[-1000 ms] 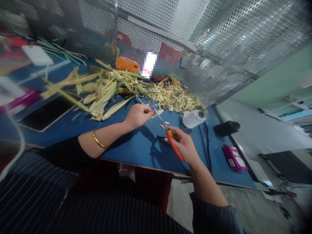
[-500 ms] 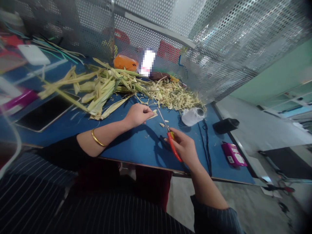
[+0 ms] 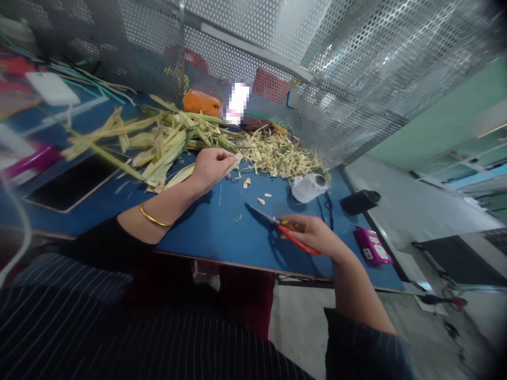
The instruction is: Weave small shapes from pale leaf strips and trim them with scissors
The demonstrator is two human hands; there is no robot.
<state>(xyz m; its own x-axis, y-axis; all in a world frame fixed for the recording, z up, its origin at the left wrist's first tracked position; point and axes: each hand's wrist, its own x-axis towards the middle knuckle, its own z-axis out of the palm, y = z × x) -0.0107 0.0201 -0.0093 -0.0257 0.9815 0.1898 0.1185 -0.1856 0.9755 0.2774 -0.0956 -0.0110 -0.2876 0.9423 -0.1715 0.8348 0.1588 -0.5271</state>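
Observation:
Between the thumb and fingers of my left hand (image 3: 214, 168) is a small pale piece of dried corn husk (image 3: 238, 159), close to the front edge of a heap of husk clippings (image 3: 273, 153). My right hand (image 3: 315, 235) is wrapped round the red handles of a pair of scissors (image 3: 301, 241). Their blades look closed and point left, just above the blue table (image 3: 214, 227). A few cut husk bits (image 3: 261, 201) lie on the table between my hands. Long husk strips (image 3: 170, 140) are piled behind and left of my left hand.
A white thread spool (image 3: 309, 188) stands right of the clippings, with a black cylinder (image 3: 360, 201) and a purple packet (image 3: 372, 246) farther right. A dark phone (image 3: 77, 182) lies at left. Along the back are an orange pouch (image 3: 202, 103) and a perforated metal screen (image 3: 245, 55).
My left hand has moved up and left with the husk piece, towards the clippings. My right hand has drawn the scissors down and right, away from it. A fresh husk bit lies on the table.

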